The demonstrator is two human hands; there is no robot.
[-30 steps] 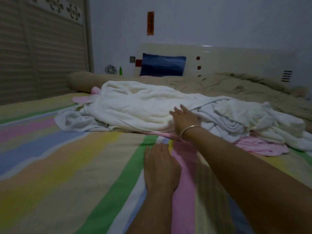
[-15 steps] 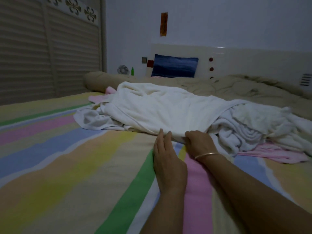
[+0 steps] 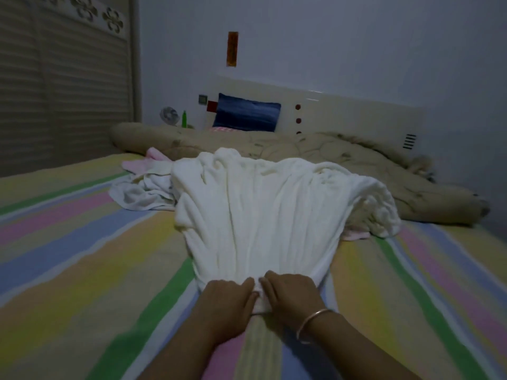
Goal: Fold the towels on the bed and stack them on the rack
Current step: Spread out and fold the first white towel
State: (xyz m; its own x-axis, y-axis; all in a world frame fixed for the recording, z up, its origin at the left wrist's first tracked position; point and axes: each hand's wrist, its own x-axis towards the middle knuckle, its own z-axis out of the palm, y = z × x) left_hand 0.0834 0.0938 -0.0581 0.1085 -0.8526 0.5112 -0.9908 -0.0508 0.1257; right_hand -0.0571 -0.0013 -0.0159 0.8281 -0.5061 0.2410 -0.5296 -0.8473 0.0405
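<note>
Both hands lay side by side, almost touching, at the near edge of a large white towel (image 3: 260, 215). The left hand (image 3: 227, 303) and the right hand (image 3: 290, 294) each had their fingers curled round the bunched hem and gripped it. A thin bangle (image 3: 312, 322) sat on the right wrist. The towel fanned out from the hands in long wrinkles across the striped bed sheet (image 3: 82, 270), and its far end draped over a heap of other towels. A crumpled greyish-white towel (image 3: 142, 193) lay at the heap's left, with a pink towel (image 3: 148, 160) just behind it. A beige quilt (image 3: 343, 160) was bundled along the head of the bed. Beyond it a blue pillow (image 3: 247, 115) leaned against the pale headboard (image 3: 343, 111).
</note>
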